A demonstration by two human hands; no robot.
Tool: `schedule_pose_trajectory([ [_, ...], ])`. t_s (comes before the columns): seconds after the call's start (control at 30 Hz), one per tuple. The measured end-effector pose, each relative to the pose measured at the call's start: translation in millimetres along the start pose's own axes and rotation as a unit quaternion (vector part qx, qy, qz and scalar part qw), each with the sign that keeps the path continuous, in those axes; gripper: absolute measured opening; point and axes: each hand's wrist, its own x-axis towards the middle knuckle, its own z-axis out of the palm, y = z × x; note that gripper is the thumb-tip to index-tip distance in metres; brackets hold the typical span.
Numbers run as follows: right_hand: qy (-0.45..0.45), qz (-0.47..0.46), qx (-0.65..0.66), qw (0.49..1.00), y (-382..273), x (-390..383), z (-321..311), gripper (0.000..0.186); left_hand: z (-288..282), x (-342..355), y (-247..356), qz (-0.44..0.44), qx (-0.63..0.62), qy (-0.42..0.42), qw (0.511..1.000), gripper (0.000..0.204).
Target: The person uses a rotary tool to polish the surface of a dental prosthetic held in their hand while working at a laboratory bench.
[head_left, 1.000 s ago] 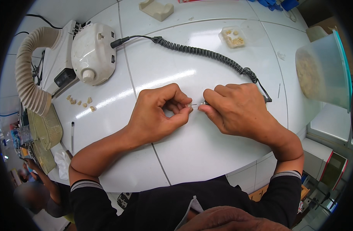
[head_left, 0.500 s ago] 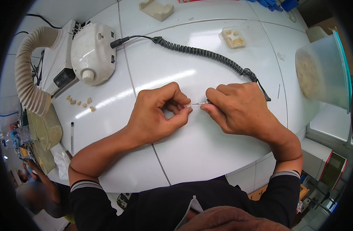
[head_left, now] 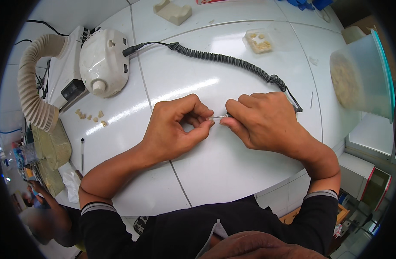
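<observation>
Far left: a ribbed hose [head_left: 31,84] arches above a basket [head_left: 57,144]. A pen [head_left: 82,153] lies on the tabletop [head_left: 232,172], below several pale lumps [head_left: 89,117]. Next, a white unit [head_left: 105,60]. The left hand [head_left: 174,127] has its fingers pinched on a small workpiece [head_left: 210,119], held near mid-table and mostly hidden. A slim metal tool [head_left: 221,116] points left at it; contact cannot be confirmed. The right hand [head_left: 265,123] has its fingers closed around that tool. Beyond the hands, a coiled cord [head_left: 224,61] runs from the unit; behind it, a small box [head_left: 262,51] holds yellowish pieces. Far right: a thin rod [head_left: 311,100], then a translucent tub [head_left: 370,69].
</observation>
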Motion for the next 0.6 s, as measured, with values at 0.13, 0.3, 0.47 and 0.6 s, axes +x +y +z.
schedule_pose_trajectory([
  [0.13,0.017,-0.004,0.018,1.0,9.2,-3.0,-3.0,0.038,-0.3,1.8,-1.2,-0.007,-0.029,0.008,1.0,0.016],
  [0.3,0.057,0.057,0.033,0.996,30.5,-3.2,-0.4,0.042,-10.3,4.5,5.3,-0.037,-0.068,0.033,0.996,0.022],
  [0.47,0.051,0.069,0.019,0.996,30.3,-0.3,-2.8,0.042,-29.4,8.2,14.4,0.144,0.175,0.064,0.972,0.035],
  [0.6,0.064,0.069,0.031,0.995,30.3,-1.8,-1.5,0.042,-27.6,9.8,21.4,0.175,0.238,0.087,0.951,0.039],
])
